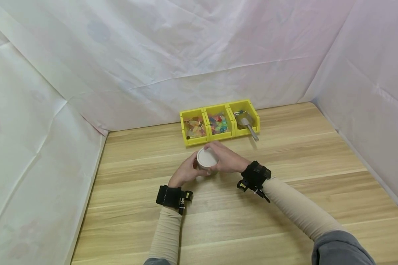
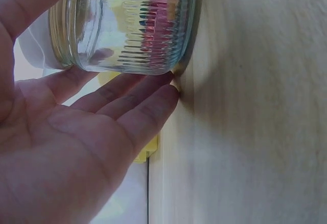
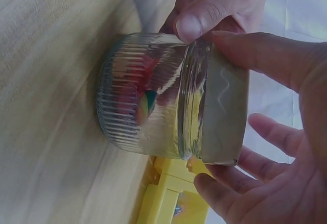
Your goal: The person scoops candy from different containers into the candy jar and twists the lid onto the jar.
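Note:
A ribbed clear glass jar (image 3: 138,96) with colourful small pieces inside stands on the wooden table, between both hands. On its mouth sits a pale lid (image 1: 207,157), with the jar's threads showing just below it in the right wrist view. My left hand (image 1: 187,171) holds the glass body from the left, thumb on the near side and fingers round the far side. From the other side my right hand (image 1: 230,158) grips the lid by its edge, thumb near and fingers far.
Behind the jar, three joined yellow bins (image 1: 196,141) stand near the white curtain (image 1: 172,44). Small colourful pieces lie in the left and middle bins. A metal scoop (image 1: 251,130) rests in the right bin, its handle sticking out over the front.

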A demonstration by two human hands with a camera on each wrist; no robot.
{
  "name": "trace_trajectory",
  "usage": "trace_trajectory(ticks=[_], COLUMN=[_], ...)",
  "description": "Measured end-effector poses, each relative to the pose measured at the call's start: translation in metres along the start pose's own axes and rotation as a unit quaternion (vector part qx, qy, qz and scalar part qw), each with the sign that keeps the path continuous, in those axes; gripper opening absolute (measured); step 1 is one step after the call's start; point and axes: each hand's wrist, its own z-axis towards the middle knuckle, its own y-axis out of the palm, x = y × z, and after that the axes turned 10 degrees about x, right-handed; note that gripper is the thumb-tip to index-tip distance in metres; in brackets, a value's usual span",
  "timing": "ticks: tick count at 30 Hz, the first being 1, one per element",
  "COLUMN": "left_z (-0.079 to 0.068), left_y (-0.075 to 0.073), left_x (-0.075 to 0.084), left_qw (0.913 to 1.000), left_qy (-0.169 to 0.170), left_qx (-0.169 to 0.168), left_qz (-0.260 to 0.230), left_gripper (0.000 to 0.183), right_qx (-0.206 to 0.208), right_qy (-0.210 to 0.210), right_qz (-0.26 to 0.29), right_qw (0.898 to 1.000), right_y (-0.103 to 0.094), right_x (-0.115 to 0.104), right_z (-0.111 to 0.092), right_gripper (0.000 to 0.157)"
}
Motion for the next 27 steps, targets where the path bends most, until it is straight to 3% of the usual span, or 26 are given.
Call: trace_trajectory(ticks=[17, 27], left_z=[0.0009, 0.0008], left_y=[-0.0005, -0.0002], left_x=[-0.0015, -0.0015], left_qw=[1.0000, 1.0000], left_qy=[0.000, 0.004], left_qx=[-0.003, -0.004], left_qz=[0.005, 0.000], left_gripper=[0.091, 0.090], right_qx=[-0.023, -0.016], right_qy=[0.017, 0.018], right_qz=[-0.029, -0.057], right_qw=[0.999, 0.998], right_y=[0.0006, 0.0028], right_x=[-0.0020, -0.0013], right_z=[0.0036, 0.0040], right_gripper=[0.088, 0.088])
